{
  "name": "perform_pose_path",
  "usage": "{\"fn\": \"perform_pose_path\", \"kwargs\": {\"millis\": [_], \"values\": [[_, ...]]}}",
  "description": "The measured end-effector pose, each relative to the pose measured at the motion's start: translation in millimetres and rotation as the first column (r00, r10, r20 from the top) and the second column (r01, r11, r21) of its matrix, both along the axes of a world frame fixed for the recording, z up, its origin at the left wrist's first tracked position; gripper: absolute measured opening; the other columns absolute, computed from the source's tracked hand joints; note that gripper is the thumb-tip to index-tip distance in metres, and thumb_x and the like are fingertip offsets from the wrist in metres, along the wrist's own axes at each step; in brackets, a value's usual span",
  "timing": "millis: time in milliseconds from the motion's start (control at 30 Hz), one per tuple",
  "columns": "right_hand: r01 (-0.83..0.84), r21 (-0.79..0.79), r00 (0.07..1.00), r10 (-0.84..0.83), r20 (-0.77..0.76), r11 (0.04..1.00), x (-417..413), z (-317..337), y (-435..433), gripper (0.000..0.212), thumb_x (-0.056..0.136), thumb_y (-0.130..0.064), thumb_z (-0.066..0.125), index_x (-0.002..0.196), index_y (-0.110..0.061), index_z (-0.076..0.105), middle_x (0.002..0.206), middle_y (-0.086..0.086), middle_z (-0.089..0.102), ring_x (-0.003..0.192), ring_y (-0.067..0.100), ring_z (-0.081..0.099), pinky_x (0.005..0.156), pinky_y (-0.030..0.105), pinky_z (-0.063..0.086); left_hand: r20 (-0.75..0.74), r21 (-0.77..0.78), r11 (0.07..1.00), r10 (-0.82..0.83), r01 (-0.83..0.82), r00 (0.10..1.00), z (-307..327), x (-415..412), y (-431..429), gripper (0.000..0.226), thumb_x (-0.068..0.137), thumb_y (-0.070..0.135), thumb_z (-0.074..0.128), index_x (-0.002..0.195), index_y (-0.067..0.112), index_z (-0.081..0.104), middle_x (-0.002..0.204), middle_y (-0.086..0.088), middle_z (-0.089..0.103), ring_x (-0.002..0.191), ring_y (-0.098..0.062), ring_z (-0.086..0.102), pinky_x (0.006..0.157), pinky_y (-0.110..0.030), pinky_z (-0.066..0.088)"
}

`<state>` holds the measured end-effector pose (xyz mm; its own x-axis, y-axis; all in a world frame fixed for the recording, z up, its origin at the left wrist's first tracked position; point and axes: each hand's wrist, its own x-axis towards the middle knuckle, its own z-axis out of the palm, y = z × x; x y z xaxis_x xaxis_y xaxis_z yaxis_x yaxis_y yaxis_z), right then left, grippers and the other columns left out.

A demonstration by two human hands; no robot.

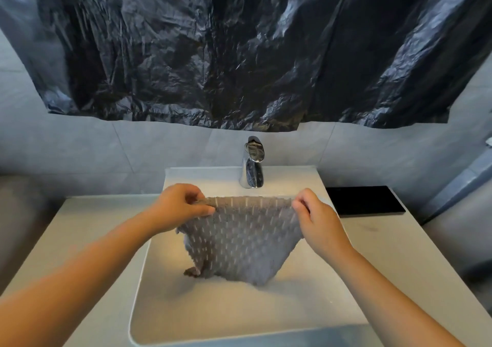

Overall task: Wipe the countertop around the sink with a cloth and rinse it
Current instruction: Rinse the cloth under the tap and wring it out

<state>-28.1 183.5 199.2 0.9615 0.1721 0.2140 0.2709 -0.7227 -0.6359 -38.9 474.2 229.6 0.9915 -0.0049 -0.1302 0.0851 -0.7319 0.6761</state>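
A grey waffle-textured cloth [239, 240] hangs spread out over the white sink basin [186, 314]. My left hand [178, 205] pinches its upper left corner. My right hand [316, 218] pinches the upper right corner, so the top edge is stretched between them just in front of the chrome faucet [253, 165]. The cloth's lower end droops into the basin. I see no water running from the spout. The pale countertop [80, 240] lies on both sides of the sink.
A black rectangular object [364, 200] lies flat on the countertop at the back right. Black plastic sheeting [239, 53] covers the wall above the faucet. Grey tiles line the wall behind the counter.
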Motion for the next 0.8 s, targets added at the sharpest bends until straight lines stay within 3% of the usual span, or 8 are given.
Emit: {"fn": "perform_pose_path", "kwargs": {"millis": [133,267,367,500,600,700,800], "values": [[-0.035,-0.154,0.991,0.055,0.126,0.987,22.8,32.5,-5.0,0.013,0.097,-0.030,0.045,0.085,-0.025,0.046,0.066,-0.004,0.055,0.064,0.022,0.053,0.058,0.038,0.043,0.051,-0.074,0.997,0.041,-0.037,0.998,30.7,17.3,1.9,0.020,0.070,0.028,0.083,0.066,0.017,0.066,0.054,0.005,0.060,0.051,-0.008,0.054,0.045,-0.020,0.045],[-0.028,-0.115,0.973,0.054,0.224,0.993,29.3,63.0,-11.7,0.013,0.097,-0.028,0.048,0.084,-0.025,0.047,0.061,-0.008,0.051,0.058,0.012,0.049,0.053,0.031,0.038,0.212,-0.063,0.996,0.077,-0.065,0.974,54.0,24.5,-9.3,0.018,0.072,0.029,0.081,0.075,0.016,0.068,0.068,0.000,0.062,0.062,-0.011,0.054,0.051,-0.021,0.044],[-0.041,-0.113,0.969,0.066,0.236,0.993,20.0,62.2,-20.6,0.014,0.097,-0.029,0.048,0.083,-0.027,0.047,0.064,-0.008,0.058,0.058,0.008,0.052,0.053,0.031,0.041,0.262,-0.017,1.000,0.018,-0.014,0.965,56.2,17.2,-14.3,0.017,0.073,0.029,0.080,0.072,0.019,0.066,0.071,0.000,0.063,0.066,-0.012,0.055,0.056,-0.023,0.045],[-0.114,-0.100,0.992,0.119,0.048,0.988,-7.3,29.0,-32.5,0.014,0.095,-0.027,0.054,0.081,-0.027,0.052,0.066,-0.018,0.062,0.064,0.003,0.057,0.054,0.019,0.038,0.174,0.081,0.994,-0.092,0.079,0.980,21.0,-8.0,-13.2,0.020,0.072,0.031,0.080,0.068,0.021,0.063,0.066,0.001,0.062,0.063,-0.016,0.058,0.055,-0.026,0.046],[-0.149,-0.085,0.979,0.135,-0.154,0.985,-36.3,-8.4,-37.4,0.014,0.095,-0.027,0.055,0.081,-0.026,0.055,0.062,-0.016,0.061,0.061,-0.001,0.057,0.052,0.011,0.036,0.038,0.050,0.990,-0.134,0.132,0.990,-22.2,-34.4,-16.7,0.023,0.069,0.035,0.080,0.066,0.021,0.062,0.058,0.001,0.061,0.056,-0.015,0.058,0.059,-0.034,0.050],[-0.182,-0.071,0.938,0.152,-0.310,0.981,-63.4,-42.9,-39.2,0.014,0.095,-0.030,0.055,0.080,-0.029,0.054,0.062,-0.017,0.062,0.060,0.001,0.057,0.056,0.013,0.041,-0.087,0.049,0.984,-0.166,0.171,0.982,-58.7,-61.8,-21.2,0.028,0.070,0.033,0.081,0.064,0.017,0.059,0.054,0.007,0.050,0.051,-0.006,0.043,0.053,-0.024,0.037],[-0.194,-0.053,0.895,0.155,-0.418,0.980,-81.6,-63.4,-38.0,0.017,0.095,-0.030,0.055,0.078,-0.029,0.054,0.064,-0.019,0.062,0.058,0.001,0.055,0.057,0.012,0.040,-0.182,0.049,0.980,-0.181,0.192,0.966,-82.6,-81.4,-19.7,0.032,0.070,0.037,0.079,0.067,0.012,0.059,0.059,0.004,0.045,0.054,-0.009,0.038,0.054,-0.023,0.031]]}}
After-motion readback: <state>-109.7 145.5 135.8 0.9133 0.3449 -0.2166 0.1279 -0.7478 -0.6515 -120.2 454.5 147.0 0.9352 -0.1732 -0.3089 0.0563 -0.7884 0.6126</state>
